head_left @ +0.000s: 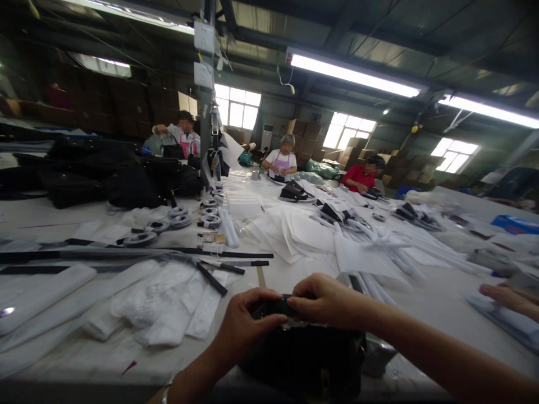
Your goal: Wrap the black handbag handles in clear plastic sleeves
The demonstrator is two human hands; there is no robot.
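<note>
A black handbag (307, 359) with small gold-coloured metal parts stands at the table's near edge, right in front of me. My left hand (250, 322) is closed at its upper left, thumb and fingers around a dark piece at the bag's top. From the right, my right hand (324, 300) pinches the same dark piece, with its fingertips close to my left ones. Whether that piece is a handle or a strap is hard to make out. Beside the bag's right side lies a grey wrapped bundle (377, 356).
White foam sheets (303, 230) lie beyond my hands. Long black strips (168, 252) and plastic-wrapped white pieces (155, 303) spread left, with black bags (105, 174) piled behind. Another person's hand (511, 297) is at the right edge; several people work across the table.
</note>
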